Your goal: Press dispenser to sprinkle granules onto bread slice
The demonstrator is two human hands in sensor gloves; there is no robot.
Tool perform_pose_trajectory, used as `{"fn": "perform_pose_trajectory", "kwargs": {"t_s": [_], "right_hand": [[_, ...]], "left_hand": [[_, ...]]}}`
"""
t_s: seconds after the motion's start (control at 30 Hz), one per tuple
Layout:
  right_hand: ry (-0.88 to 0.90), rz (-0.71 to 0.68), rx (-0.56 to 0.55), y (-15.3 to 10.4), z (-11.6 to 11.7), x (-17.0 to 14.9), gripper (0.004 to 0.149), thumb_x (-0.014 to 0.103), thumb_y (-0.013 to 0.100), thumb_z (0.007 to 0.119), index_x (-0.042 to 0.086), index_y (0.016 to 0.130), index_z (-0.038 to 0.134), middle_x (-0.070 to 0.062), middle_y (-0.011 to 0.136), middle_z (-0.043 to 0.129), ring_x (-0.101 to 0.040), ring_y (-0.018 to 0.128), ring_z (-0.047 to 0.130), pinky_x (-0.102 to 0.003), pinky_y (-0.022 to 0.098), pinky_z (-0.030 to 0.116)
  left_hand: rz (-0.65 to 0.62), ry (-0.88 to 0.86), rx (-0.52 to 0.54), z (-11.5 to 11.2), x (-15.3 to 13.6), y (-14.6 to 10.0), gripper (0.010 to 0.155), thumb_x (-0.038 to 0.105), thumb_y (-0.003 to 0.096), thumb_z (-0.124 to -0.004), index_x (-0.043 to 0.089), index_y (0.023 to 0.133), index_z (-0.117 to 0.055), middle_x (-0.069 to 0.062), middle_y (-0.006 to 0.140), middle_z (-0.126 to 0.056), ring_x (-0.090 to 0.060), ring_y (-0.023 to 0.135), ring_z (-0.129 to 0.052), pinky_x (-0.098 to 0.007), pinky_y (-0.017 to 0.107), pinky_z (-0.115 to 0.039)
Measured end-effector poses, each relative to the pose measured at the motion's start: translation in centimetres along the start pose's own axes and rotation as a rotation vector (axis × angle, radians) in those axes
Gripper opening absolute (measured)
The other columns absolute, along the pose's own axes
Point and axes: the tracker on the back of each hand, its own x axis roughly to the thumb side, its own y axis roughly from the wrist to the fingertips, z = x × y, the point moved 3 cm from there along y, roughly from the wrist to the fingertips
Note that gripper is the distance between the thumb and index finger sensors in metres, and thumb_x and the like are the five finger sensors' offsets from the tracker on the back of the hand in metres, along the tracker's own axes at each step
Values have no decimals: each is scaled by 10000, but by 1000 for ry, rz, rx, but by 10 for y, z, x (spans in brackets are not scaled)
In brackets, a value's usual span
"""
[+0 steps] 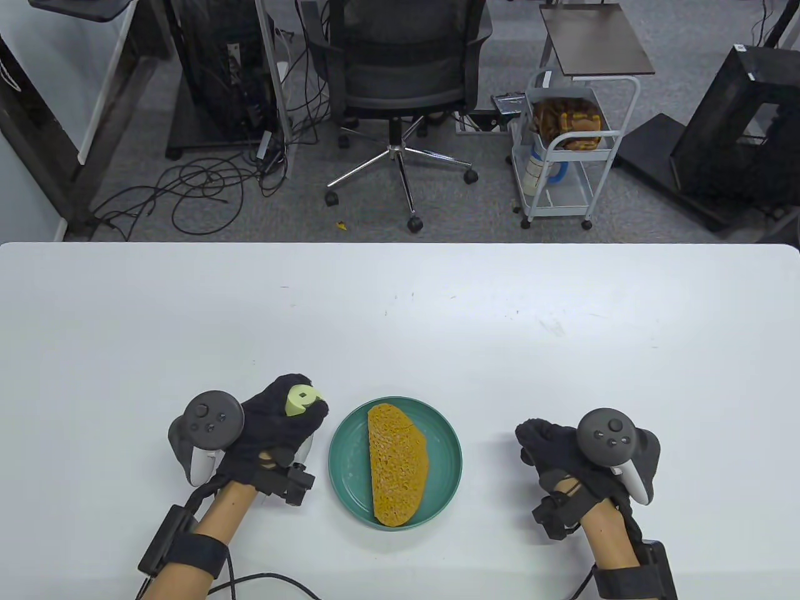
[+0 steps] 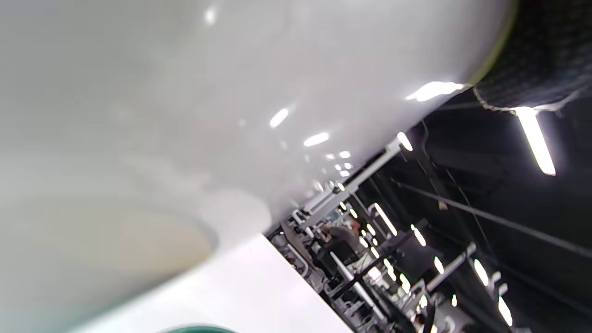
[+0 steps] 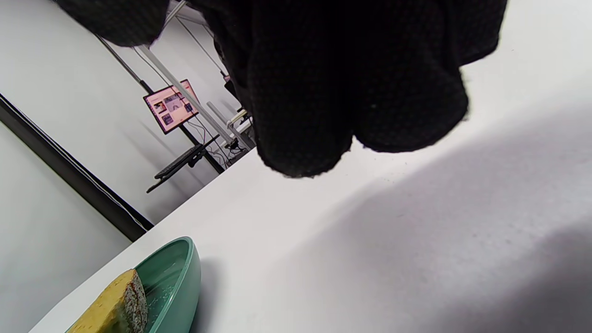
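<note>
White table (image 1: 400, 300) fills the near part of the room, with an office chair (image 1: 406, 75) and a small cart (image 1: 562, 150) behind it. On the left, the left hand (image 1: 275, 425) is curled around one dispenser (image 1: 302, 400), which has a pale green top. It sits just beside the plate, not over the bread yet. It looks light, hard and smooth, so it could slip; holding the body and pushing the top seems best. In the middle, one bread slice (image 1: 395, 462) lies on one green plate (image 1: 444, 494). On the right, the right hand (image 1: 562, 450) rests on the table, fingers loosely bent, holding nothing.
</note>
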Motion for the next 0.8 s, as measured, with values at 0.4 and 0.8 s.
{"fn": "perform_pose_trajectory", "kwargs": {"t_s": [0.4, 0.8], "right_hand": [[-26, 5, 10, -1, 2, 0, 541, 407, 449, 747, -46, 721, 865, -239, 500, 1034, -459, 447, 959, -650, 516, 665], [-18, 1, 4, 0, -1, 0, 545, 411, 449, 747, -43, 727, 862, -240, 511, 1032, -463, 460, 955, -654, 523, 658]], "left_hand": [[-1042, 1538, -315, -159, 133, -14, 672, 686, 181, -870, 276, 712, -861, -89, 616, -1017, -316, 480, -1081, -512, 694, -734], [-31, 400, -71, -22, 51, 24, 677, 665, 211, -896, 228, 727, -873, -137, 616, -1014, -360, 471, -1073, -552, 675, -726]]}}
